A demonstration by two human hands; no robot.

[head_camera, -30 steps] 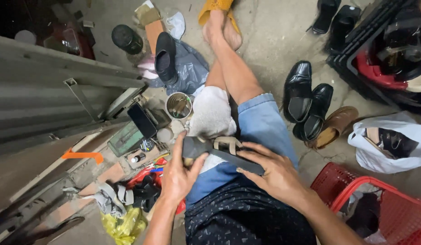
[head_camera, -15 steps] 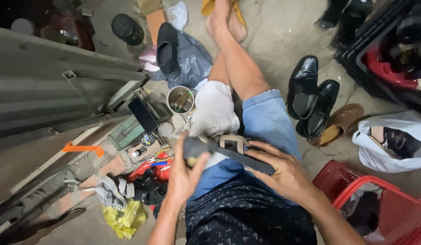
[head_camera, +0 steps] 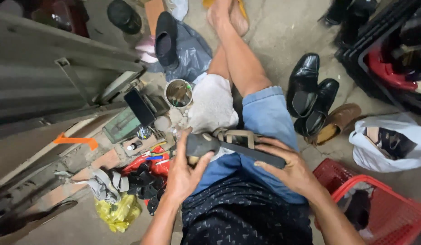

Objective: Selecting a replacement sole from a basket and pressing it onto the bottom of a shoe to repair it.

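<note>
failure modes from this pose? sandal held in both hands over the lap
1. The sandal is pinched only at its ends by the left hand and right hand; it might slip.
2. The open tin can stands close beside the knee; a leg shift could tip it.
3. Small bottles lie beside the left elbow, easy to knock.

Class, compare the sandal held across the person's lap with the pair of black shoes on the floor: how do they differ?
The sandal is open, with a tan strap over a dark sole; the black shoes are closed and glossy. The sandal lies across the lap, gripped by the left hand and right hand; the black shoes sit untouched on the concrete floor. Both are footwear.
</note>
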